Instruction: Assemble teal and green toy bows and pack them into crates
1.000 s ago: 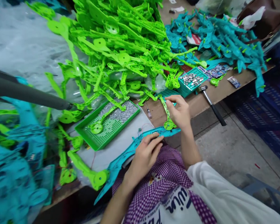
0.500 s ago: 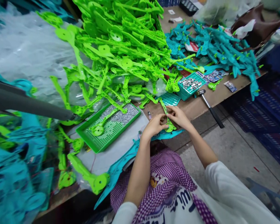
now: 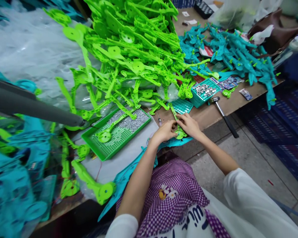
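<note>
At the table's front edge, a long bright-green plastic part (image 3: pixel 180 134) with a round disc end lies between my hands, over a teal plastic piece (image 3: pixel 182 142). My left hand (image 3: pixel 165 132) has its fingers curled in a pinch at the part's left side. Opposite it, my right hand (image 3: pixel 190 126) grips the part's narrow arm with thumb and fingers. The fingers cover the middle of the part, so whatever small thing may sit there is hidden. Just beyond my left hand lies a screwdriver (image 3: pixel 159 119).
A green tray (image 3: pixel 103 155) holds small silver fasteners (image 3: pixel 136 119) and another green part (image 3: pixel 105 135). Silver discs fill a teal basket (image 3: pixel 197 101), beside a hammer (image 3: pixel 222 114). A large pile of green parts (image 3: pixel 139 49) rises behind; teal parts (image 3: pixel 238 49) lie at right.
Both hands stay at the same green part. My right hand's fingers have shifted slightly and lie lower along it. The view has moved a little.
</note>
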Motion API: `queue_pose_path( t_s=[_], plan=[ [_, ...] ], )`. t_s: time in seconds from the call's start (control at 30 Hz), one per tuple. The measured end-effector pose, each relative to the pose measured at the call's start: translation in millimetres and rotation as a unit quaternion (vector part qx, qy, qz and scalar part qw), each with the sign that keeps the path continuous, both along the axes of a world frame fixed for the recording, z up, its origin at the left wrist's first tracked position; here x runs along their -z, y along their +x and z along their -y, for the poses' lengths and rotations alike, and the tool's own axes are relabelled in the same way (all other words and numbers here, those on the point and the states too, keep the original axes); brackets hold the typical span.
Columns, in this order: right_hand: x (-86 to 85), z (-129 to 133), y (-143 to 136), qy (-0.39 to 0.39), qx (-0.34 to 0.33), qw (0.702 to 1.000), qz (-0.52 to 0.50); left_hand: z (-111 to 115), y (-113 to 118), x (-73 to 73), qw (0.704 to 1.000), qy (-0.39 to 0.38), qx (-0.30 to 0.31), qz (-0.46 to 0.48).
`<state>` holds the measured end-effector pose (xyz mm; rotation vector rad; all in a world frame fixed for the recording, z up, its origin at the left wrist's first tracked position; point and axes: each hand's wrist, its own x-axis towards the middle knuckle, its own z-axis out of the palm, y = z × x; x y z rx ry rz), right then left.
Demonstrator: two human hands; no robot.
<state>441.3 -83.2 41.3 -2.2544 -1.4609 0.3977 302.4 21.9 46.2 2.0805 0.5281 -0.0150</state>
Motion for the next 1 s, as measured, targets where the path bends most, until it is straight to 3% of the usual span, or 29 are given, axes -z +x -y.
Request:
queue_pose_path(
  t_s=[0.1,0.3,0.53,0.7,0.83,0.9,1.0],
  plan=[
    [4.1,-1.0,6.1,0.022,-0.009,0.999,-0.03,-1.0,-0.2,-5.0,0.999,0.033,0.005,-0.024],
    [18.9,9.3,31.3,0.085,-0.116,0.973,-0.182,2.9,-3.2,-4.0,0.999,0.007,-0.008,-0.031],
    [25.5,9.8,26.3,0.096,-0.088,0.972,-0.195,1.0,-4.3,0.4,0.999,0.029,0.023,-0.035],
    [21.0,13.2,24.7,0.132,-0.064,0.969,-0.199,9.7,-11.0,-15.8,0.995,0.097,0.006,-0.021],
    [5.1,24.8,19.4,0.193,-0.018,0.963,-0.186,30.8,-46.6,-42.5,0.985,0.137,-0.048,0.093],
    [-5.5,31.2,9.5,0.213,-0.018,0.962,-0.172,42.8,-77.1,-52.1,0.975,0.145,-0.069,0.153],
    [-20.2,40.7,-16.4,0.228,-0.049,0.958,-0.165,51.3,-133.4,-55.2,0.959,0.181,-0.126,0.178]
  ],
)
